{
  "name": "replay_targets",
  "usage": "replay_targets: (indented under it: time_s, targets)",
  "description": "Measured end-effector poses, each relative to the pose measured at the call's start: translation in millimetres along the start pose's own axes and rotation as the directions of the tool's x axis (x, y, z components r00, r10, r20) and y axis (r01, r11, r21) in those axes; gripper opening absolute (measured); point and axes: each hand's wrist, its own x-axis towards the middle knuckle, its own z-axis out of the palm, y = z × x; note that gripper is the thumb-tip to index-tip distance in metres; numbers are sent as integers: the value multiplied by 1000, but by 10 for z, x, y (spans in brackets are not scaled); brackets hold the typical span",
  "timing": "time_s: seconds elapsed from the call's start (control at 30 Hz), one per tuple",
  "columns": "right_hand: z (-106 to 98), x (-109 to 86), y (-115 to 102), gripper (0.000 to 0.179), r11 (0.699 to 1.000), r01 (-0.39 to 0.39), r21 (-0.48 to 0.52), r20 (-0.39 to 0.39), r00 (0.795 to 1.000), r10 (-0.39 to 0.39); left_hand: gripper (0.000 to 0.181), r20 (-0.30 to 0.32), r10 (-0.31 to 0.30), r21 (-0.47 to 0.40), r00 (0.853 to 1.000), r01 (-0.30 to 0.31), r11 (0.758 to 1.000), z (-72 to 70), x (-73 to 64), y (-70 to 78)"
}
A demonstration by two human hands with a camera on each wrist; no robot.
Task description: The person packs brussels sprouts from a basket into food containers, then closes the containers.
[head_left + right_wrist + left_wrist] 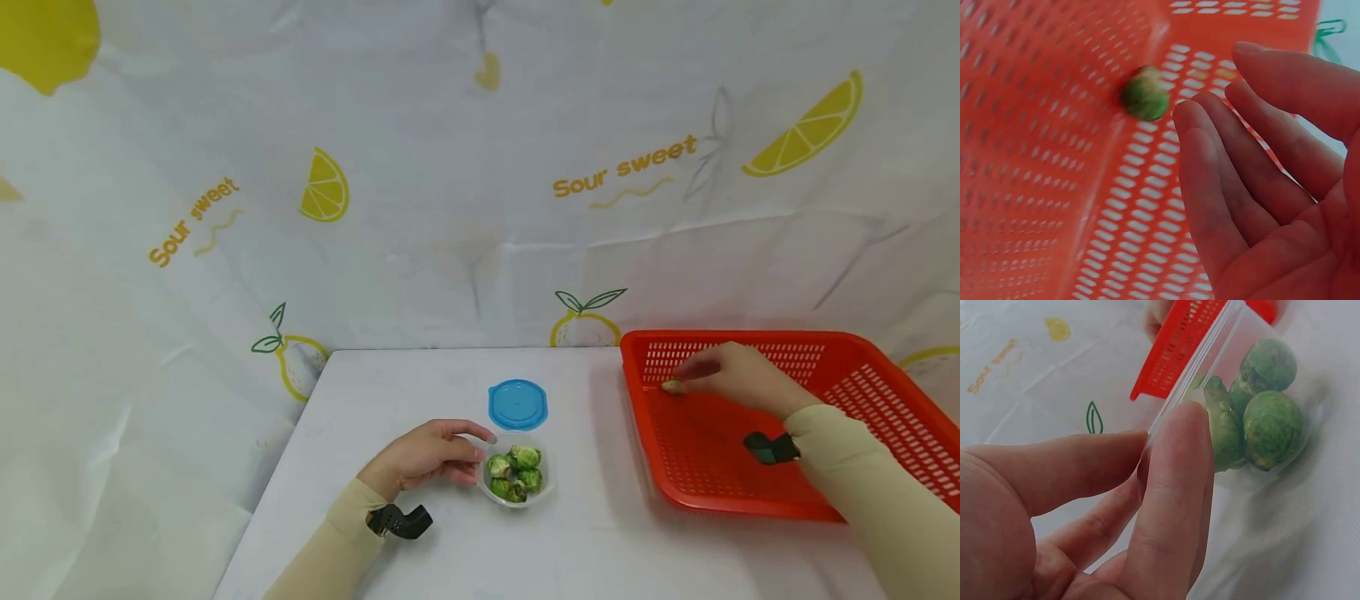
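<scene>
My left hand [431, 454] pinches the rim of a small clear plastic bowl [1310, 434] between thumb and fingers, at the bowl's left side. Several green Brussels sprouts [525, 457] lie in that bowl. Over at the right, my right hand [738, 379] reaches into a red plastic basket [750, 506], fingers extended and thumb apart. A single Brussels sprout [1145, 95] sits in the basket's far left corner, just beyond my fingertips in the right wrist view. Nothing lies between that thumb and the fingers.
A round blue lid [517, 405] lies flat on the white table [585, 550], just behind the bowl. The basket's perforated walls rise around my right hand. Behind the table hangs a white sheet [450, 267] printed with lemons and lettering.
</scene>
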Motion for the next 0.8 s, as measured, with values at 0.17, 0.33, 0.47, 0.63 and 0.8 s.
replay_targets:
  time_s: [0.17, 0.33, 0.47, 0.63, 0.8]
  targets:
    - [20, 60, 164, 38, 1000, -12, 2, 1, 1000, 12, 38, 3, 0, -2, 1000, 0, 1000, -2, 1, 2]
    - [-16, 128, 222, 38, 999, -27, -19, 13, 1000, 27, 40, 18, 5, -1, 1000, -5, 1000, -9, 2, 0]
    - [-34, 170, 213, 39, 998, -45, -32, 33, 998, 46, 41, 26, 15, 1, 1000, -15, 1000, -10, -10, 0]
    - [-25, 201, 198, 42, 997, -65, -28, 43, 997, 66, 41, 29, 19, 1, 999, -19, 1000, -8, -10, 2]
    - [1, 217, 201, 40, 998, -60, -19, 53, 997, 61, 38, 22, 8, -2, 1000, -8, 1000, -4, 0, 13]
